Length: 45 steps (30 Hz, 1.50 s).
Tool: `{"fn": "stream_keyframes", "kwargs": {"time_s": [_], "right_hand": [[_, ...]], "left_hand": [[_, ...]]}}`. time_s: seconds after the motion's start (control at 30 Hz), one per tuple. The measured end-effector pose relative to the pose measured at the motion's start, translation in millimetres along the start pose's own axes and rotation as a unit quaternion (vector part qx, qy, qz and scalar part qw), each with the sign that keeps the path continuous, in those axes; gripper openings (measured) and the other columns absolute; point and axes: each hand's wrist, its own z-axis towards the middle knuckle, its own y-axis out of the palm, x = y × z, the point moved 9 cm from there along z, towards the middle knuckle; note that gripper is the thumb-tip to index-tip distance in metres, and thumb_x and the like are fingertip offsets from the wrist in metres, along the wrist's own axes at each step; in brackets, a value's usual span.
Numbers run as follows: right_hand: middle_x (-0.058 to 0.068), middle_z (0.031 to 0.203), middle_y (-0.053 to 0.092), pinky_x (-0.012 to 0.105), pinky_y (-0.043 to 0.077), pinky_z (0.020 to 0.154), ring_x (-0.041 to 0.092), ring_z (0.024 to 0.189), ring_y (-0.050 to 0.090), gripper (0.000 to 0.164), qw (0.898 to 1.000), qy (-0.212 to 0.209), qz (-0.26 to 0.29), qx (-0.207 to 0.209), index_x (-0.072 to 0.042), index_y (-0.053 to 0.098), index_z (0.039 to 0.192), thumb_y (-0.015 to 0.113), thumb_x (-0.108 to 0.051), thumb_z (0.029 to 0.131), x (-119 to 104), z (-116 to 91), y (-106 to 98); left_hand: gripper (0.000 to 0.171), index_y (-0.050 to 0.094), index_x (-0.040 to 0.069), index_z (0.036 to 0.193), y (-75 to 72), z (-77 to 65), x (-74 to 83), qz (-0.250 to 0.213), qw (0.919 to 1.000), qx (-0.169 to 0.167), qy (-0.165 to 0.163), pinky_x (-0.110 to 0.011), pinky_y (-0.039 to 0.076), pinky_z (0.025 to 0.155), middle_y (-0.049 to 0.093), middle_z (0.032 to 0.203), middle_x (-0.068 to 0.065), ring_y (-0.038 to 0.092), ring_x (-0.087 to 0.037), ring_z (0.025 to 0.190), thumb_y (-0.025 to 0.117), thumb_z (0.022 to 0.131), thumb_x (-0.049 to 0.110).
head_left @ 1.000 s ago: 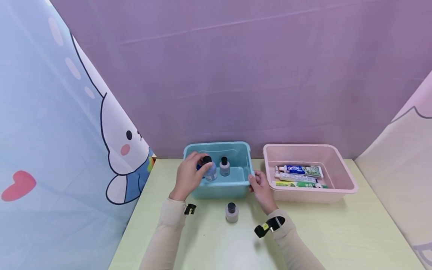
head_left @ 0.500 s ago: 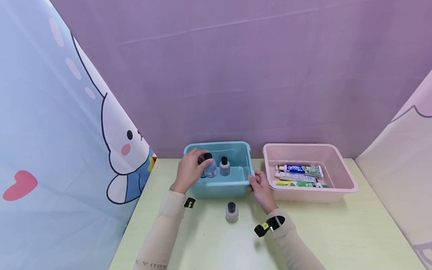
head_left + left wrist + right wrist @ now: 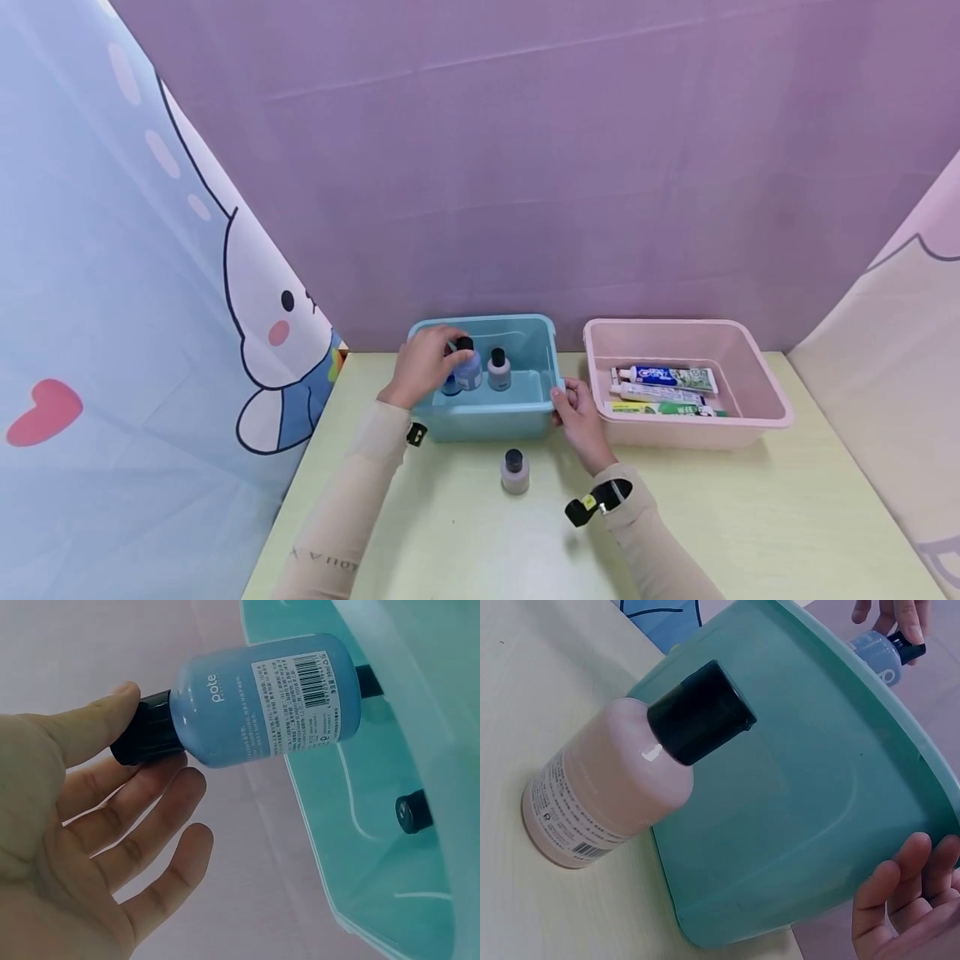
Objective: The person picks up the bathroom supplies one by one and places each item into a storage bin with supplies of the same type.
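Note:
My left hand [image 3: 422, 367] pinches the black cap of a blue bottle [image 3: 262, 701] between thumb and fingers. In the left wrist view that bottle hangs above the rim of the teal bin [image 3: 491, 423], its label showing. Inside the bin stand a pale bottle with a black cap [image 3: 498, 375] and, partly hidden by my left hand, a dark blue thing [image 3: 450, 386]. My right hand [image 3: 583, 425] grips the bin's front right corner, thumb at the rim. On the table before the bin, a pale pink bottle [image 3: 615, 776] stands upright with its black cap on.
To the right is a pink bin [image 3: 701, 437] holding several toothpaste tubes and boxes [image 3: 671, 379]. Both bins stand on a pale yellow-green table [image 3: 787, 508], against a purple cloth backdrop [image 3: 525, 167]. A printed blue curtain [image 3: 150, 333] hangs at the left.
My left hand has raised the blue bottle slightly, with its forearm swinging a little to the left. The right hand keeps its place on the bin's corner.

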Motion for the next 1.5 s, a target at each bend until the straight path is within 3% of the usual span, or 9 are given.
{"fn": "stream_keyframes", "kwargs": {"time_s": [0.4,0.6,0.8,1.17,1.5], "right_hand": [[0.017,0.113,0.060,0.032,0.055,0.082,0.016,0.084,0.054,0.039,1.000,-0.003,-0.012,0.001,-0.005,0.042,0.141,0.049,-0.027,0.109,1,1,0],[0.004,0.103,0.060,0.031,0.055,0.079,0.018,0.084,0.054,0.041,1.000,0.012,-0.005,-0.007,-0.002,0.040,0.143,0.048,-0.025,0.109,5,4,-2],[0.003,0.103,0.060,0.030,0.054,0.078,0.016,0.083,0.053,0.041,1.000,0.008,-0.005,-0.005,-0.003,0.040,0.143,0.049,-0.025,0.109,4,4,-2],[0.021,0.117,0.059,0.028,0.053,0.079,0.016,0.083,0.053,0.038,1.000,0.001,-0.009,-0.002,-0.006,0.041,0.141,0.048,-0.027,0.110,2,0,0],[0.019,0.117,0.059,0.028,0.053,0.079,0.017,0.085,0.053,0.038,1.000,-0.003,-0.012,-0.001,-0.006,0.041,0.141,0.048,-0.026,0.110,1,-1,0]], "left_hand": [[0.027,0.076,0.020,0.114,5.8,18.0,-10.7,0.040,0.9980,-0.047,-0.018,-0.047,0.059,0.082,0.074,0.109,0.001,0.070,-0.020,0.094,0.074,0.094,0.038],[0.031,0.076,0.020,0.118,14.5,25.3,-17.0,0.069,0.9946,-0.072,-0.027,-0.049,0.058,0.086,0.074,0.109,-0.001,0.069,-0.024,0.099,0.075,0.093,0.039],[0.031,0.077,0.020,0.117,19.0,31.4,-19.0,0.090,0.9917,-0.087,-0.027,-0.047,0.058,0.088,0.075,0.108,0.000,0.069,-0.023,0.098,0.076,0.092,0.040],[0.028,0.077,0.016,0.115,30.2,43.0,-23.9,0.094,0.9882,-0.117,-0.030,-0.045,0.059,0.085,0.076,0.107,-0.002,0.068,-0.021,0.090,0.077,0.093,0.034],[0.022,0.078,0.017,0.108,38.5,53.1,-29.2,0.108,0.9836,-0.139,-0.041,-0.042,0.059,0.075,0.076,0.099,-0.002,0.068,-0.020,0.079,0.075,0.094,0.034]]}}
